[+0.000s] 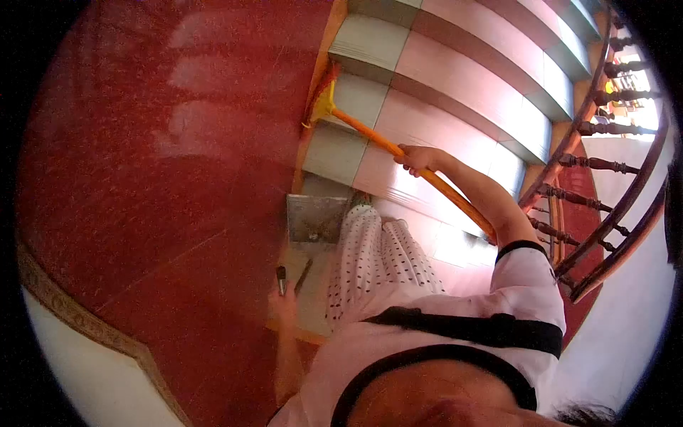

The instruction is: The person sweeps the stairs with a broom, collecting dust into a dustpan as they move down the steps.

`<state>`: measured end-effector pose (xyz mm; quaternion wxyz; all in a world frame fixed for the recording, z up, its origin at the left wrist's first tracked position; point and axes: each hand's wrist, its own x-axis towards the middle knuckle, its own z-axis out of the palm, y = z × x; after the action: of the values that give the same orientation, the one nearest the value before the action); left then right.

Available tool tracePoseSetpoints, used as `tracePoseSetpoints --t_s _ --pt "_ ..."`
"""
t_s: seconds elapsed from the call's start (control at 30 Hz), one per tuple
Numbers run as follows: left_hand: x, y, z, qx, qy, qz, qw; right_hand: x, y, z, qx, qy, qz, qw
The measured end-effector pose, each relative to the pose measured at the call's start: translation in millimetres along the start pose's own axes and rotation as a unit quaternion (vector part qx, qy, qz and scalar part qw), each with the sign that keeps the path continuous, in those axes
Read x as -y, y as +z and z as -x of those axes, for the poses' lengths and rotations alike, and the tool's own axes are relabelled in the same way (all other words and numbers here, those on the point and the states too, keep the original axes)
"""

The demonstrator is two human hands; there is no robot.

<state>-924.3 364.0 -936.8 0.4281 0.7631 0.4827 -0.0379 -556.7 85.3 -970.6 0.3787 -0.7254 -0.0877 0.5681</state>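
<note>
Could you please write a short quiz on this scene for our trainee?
1. Which hand grips the orange broom handle?
2. True or false: the broom head is at the end of the steps beside the red wall.
3. Multiple choice: what stands along the opposite side of the steps?
A) a glass door
B) a dark wooden railing
C) a metal ladder

Key:
1. The right hand.
2. True.
3. B, the railing.
</note>
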Motion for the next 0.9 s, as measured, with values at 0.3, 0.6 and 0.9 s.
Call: tracePoseSetpoints --t_s 0.3,0.6,0.9 --pt "-11 -6 -5 0.012 0.015 0.005 1.000 -24 6 68 0.029 0.081 -0.121 0.989" --pt "-39 -3 2 0.020 0.024 -0.051 0.998 -62 -8 66 0.003 0.103 -0.203 0.974" --pt "-21 6 -7 0.036 0.035 0.059 0.997 -54 -28 -1 -0.154 -0.018 0.413 0.897"
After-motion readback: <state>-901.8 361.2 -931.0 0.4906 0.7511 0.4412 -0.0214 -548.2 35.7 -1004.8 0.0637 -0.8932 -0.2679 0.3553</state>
